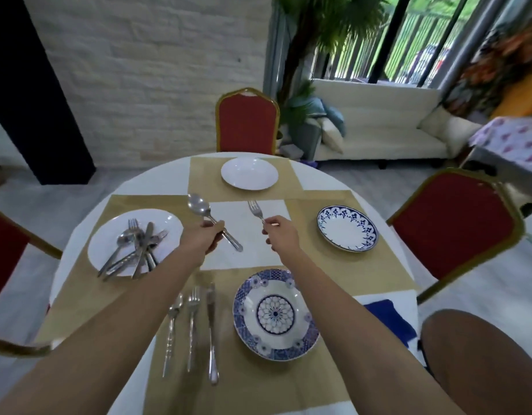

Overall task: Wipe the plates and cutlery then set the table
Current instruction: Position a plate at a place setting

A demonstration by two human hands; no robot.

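— How far along is the setting?
— Four plates are out, each on a tan placemat (258, 384). At the table's (157, 181) near edge the patterned plate (275, 314) looks finished: a laid spoon (172, 330), laid fork (193, 324) and knife (211, 333) lie in a row just left of it.
— And the others?
— The far plate (249, 173) and the blue-rimmed plate (347, 228) at the right edge have no cutlery beside them yet. The white plate (109, 232) at the left edge carries the spare cutlery (136, 250) in a heap.
— The hands?
— The left hand (205, 238) is clenched round a held spoon (199, 205); the right hand (281, 235) pinches a held fork (256, 210). Both are above the table's middle, I judge for another place.
— Wiping?
— I cannot tell what has been wiped. A blue cloth (387, 319) lies at the near right edge.
— The room?
— A round, white-clothed table with red chairs (246, 121) around it. Beyond are a cream sofa (378, 130), a plant (318, 25) and a window.
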